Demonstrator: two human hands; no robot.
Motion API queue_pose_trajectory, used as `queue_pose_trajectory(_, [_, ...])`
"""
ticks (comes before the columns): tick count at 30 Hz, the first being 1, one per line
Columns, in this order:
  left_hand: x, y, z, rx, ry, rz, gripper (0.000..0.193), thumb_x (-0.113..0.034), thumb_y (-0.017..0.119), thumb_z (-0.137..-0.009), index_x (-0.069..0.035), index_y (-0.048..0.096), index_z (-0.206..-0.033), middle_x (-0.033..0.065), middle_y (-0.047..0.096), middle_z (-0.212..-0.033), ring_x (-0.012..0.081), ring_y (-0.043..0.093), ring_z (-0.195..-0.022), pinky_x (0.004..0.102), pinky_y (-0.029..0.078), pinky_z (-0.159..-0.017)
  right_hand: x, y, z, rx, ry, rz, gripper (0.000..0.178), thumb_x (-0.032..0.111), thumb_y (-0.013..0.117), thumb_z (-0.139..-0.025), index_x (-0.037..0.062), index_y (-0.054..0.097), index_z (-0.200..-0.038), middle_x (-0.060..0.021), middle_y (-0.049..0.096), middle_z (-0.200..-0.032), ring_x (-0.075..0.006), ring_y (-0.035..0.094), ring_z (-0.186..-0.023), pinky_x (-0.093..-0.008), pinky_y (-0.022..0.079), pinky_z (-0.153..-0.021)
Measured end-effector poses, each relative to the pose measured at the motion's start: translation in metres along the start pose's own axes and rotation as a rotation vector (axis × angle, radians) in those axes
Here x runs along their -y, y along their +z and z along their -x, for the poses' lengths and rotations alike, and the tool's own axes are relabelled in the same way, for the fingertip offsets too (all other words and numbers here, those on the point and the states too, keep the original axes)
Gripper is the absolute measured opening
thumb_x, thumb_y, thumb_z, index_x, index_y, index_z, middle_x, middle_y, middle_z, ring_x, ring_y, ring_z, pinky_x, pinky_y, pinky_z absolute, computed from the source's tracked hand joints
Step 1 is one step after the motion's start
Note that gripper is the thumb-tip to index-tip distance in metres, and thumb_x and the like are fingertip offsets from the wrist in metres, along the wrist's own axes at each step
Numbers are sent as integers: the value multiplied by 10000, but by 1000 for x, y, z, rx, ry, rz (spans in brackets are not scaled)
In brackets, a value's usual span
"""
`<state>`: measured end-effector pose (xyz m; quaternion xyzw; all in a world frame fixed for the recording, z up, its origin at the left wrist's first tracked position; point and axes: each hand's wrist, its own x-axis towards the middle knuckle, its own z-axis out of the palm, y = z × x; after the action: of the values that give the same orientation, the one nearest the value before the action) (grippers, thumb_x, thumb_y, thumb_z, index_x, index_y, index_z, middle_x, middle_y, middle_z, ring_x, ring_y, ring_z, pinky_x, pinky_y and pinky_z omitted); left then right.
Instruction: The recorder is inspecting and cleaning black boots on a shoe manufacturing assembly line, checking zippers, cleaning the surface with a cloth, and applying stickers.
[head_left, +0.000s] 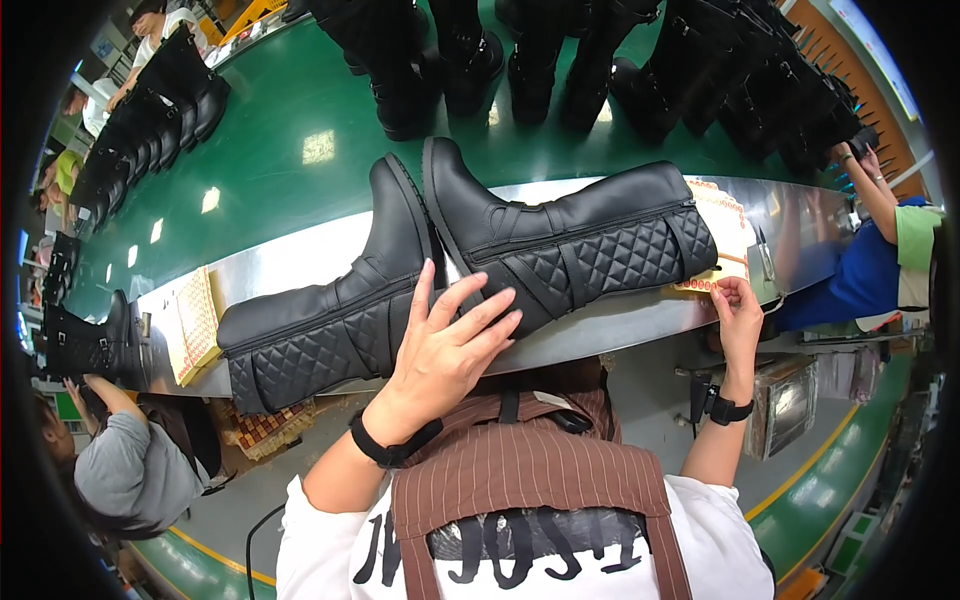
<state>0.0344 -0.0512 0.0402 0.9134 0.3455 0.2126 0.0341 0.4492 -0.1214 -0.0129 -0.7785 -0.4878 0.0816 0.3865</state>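
Note:
Two tall black boots with quilted shafts lie sole to sole on the metal ledge in front of me. The left boot (pixel 340 320) has its shaft toward the left, the right boot (pixel 600 235) toward the right. My left hand (pixel 450 335) is open, fingers spread, over the lower ends of both boots near their heels. Beside the right boot's shaft opening, my right hand (pixel 738 308) has thumb and fingers pinched together at the lower edge of a stack of yellow-and-white sheets with red marks (pixel 725 225). Whatever lies between those fingertips is too small to make out.
Another yellow stack (pixel 190 325) lies on the metal ledge (pixel 280 260) at left. Beyond is a green conveyor belt (pixel 280 155) with rows of upright black boots (pixel 540 70). Co-workers sit at left and right; one's hands (pixel 865 160) touch boots at far right.

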Motion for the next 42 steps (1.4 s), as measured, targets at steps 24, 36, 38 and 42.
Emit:
queue_pose_trajectory(24, [20, -19, 32, -479, -333, 138, 358, -9, 723, -751, -46, 645, -1099, 99, 659, -1110, 296, 599, -1104, 526, 330, -1091, 44, -6, -2, -56, -46, 487, 93, 87, 627, -907, 1, 591, -910, -144, 642, -783, -269, 650, -700, -359, 497, -644])
queue_pose_trajectory(36, [8, -12, 44, -11, -160, 63, 623, -349, 779, -715, -336, 580, -1305, 19, 458, -1428, 269, 412, -1304, 670, 170, -1108, 257, 123, -3, 593, -677, -261, 116, 68, 703, -820, 23, 600, -847, -84, 575, -1009, -230, 607, -866, -324, 501, -734])
queue_pose_trajectory(38, [10, -12, 45, -15, -157, 77, 623, -352, 778, -716, -337, 579, -1306, 16, 459, -1427, 265, 409, -1307, 666, 170, -1110, 265, 134, -4, 635, -708, -157, 113, 64, 699, -826, 21, 595, -837, -82, 569, -1011, -231, 601, -866, -309, 500, -743])
queue_pose_trajectory(42, [10, -12, 46, -17, -144, 95, 609, -354, 771, -718, -334, 583, -1298, 13, 468, -1413, 264, 411, -1301, 662, 177, -1111, 271, 144, 0, 510, -791, -66, 142, 83, 722, -776, 39, 589, -799, -87, 565, -993, -283, 598, -868, -361, 502, -739])
